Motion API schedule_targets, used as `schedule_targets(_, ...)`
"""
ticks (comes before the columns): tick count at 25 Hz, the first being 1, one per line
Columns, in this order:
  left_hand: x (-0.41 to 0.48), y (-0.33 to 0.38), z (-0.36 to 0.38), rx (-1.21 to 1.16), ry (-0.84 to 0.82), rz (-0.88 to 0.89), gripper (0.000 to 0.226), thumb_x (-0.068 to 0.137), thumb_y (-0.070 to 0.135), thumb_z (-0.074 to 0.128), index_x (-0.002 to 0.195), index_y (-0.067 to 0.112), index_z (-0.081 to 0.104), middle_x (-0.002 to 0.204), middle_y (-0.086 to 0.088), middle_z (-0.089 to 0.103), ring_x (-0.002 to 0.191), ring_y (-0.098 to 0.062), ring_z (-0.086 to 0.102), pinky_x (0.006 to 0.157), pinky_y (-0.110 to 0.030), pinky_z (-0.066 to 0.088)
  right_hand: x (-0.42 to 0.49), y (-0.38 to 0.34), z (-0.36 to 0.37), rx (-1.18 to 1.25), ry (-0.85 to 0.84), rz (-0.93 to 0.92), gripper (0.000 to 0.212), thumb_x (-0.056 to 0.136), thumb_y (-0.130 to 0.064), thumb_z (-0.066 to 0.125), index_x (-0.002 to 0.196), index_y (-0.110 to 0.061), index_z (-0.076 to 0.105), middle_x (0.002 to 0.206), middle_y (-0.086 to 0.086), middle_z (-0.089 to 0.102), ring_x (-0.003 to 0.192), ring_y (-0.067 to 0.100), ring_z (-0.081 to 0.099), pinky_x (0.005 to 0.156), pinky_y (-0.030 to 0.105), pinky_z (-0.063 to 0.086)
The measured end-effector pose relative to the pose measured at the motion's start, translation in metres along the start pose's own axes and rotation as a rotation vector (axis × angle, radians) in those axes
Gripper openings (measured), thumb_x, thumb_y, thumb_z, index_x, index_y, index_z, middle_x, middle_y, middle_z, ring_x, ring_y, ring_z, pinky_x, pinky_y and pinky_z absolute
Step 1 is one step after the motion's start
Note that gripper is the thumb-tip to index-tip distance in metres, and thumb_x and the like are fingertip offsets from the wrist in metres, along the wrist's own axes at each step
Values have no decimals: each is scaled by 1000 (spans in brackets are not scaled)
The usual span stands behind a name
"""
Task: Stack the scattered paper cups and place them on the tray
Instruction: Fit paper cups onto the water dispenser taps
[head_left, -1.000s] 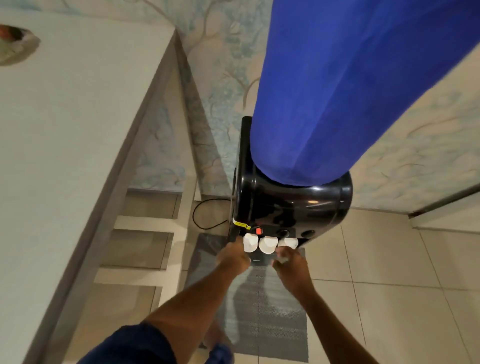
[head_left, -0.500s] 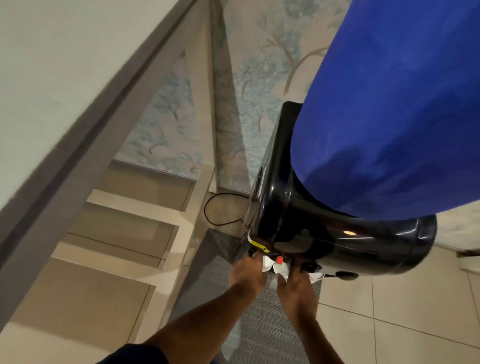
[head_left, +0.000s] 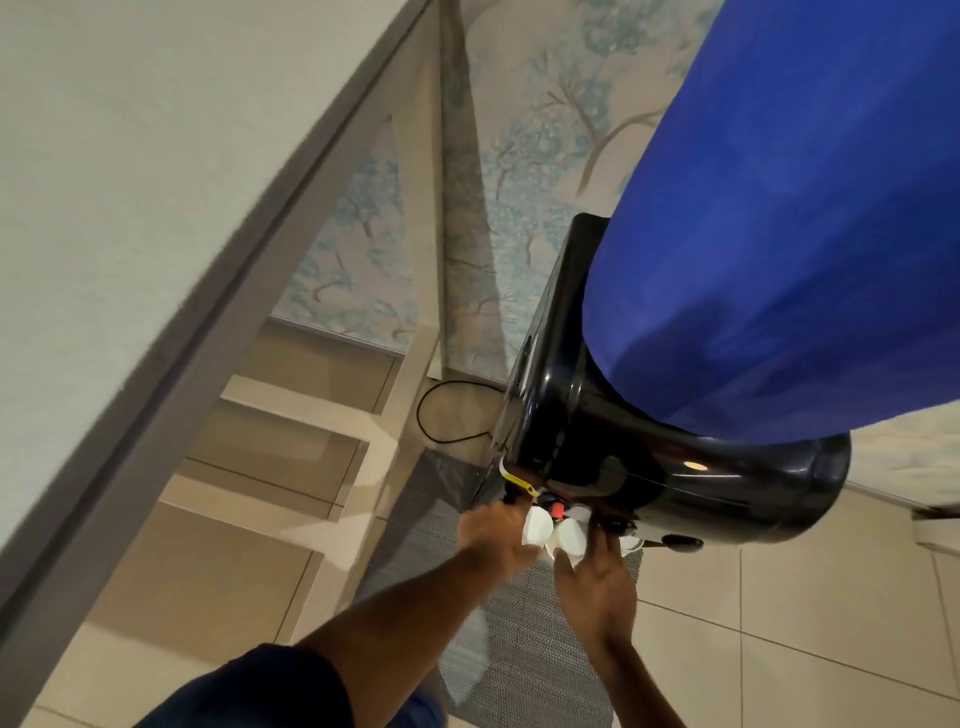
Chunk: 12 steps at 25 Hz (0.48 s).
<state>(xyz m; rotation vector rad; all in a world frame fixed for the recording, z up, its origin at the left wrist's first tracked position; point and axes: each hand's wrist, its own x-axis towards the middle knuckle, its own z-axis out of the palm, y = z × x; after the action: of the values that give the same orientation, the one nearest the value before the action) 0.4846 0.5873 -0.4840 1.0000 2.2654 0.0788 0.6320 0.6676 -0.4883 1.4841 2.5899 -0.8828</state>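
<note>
At the black water dispenser, the left hand grips one paper cup and the right hand seems to hold a second cup just beside it, so I judge the stacking is not yet done and the tray, not in view, waits.

Blue cloth-covered bottle: cut off by top + right edges. Pale tabletop, upper left: cut by top/left edges. Glossy black water dispenser: taps under overhang mostly hidden. Third white paper cup, lower centre: only sliver shows behind right hand. Left hand: fingertips hidden behind leftmost white paper cup. Both hands blurred, grip unclear. Forearms run off bottom edge.
</note>
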Motion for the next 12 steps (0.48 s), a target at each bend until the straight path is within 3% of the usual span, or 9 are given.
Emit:
schedule_targets(3,-21,2,-28,74,-79,54,67,90,60,73,145,26,52,129,-6,70,118,-30,69,91,-40,56,-25,-4,-19,21,-11,-73,72,93,-29,80,157,-13,51,154,10,58,118,32,71,78,43,65)
schedule_targets(7,-53,-3,-81,123,-209,150,64,77,60,83,128,26,63,126,-1,71,119,-27,67,96,-41,54,-61,-14,-45,55,23,-127,73,90,-33,82,155,-16,53,151,8,60,120,32,70,83,45,65)
schedule_targets(12,-97,-4,-169,61,-236,276,50,73,59,87,106,26,67,108,2,74,99,-24,71,88,-42,60,-93,-46,-86,195,136,-218,66,86,-34,87,144,-24,58,139,-3,65,123,24,63,97,38,53)
